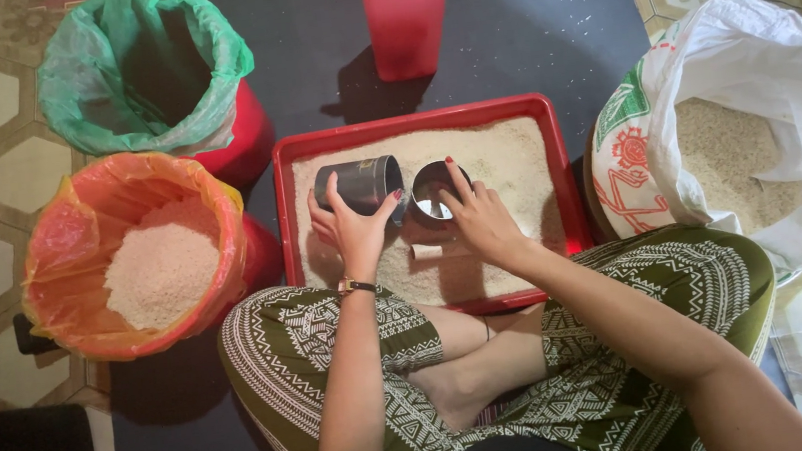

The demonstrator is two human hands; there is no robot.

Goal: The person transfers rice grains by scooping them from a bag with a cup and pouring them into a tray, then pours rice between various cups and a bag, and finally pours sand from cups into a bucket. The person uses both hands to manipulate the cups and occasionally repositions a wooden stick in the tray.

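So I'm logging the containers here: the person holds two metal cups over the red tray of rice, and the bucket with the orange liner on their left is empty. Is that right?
Not quite. The bucket with the orange liner is not empty: the head view shows a heap of rice in it. The rest holds: the left hand and right hand each hold a metal cup over the red tray of rice.

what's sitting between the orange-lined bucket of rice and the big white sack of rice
In the head view, the red rectangular tray of rice lies between the orange-lined bucket and white sack, both hands holding metal cups over it.

Left hand (353, 229) and right hand (479, 219) curled, gripping.
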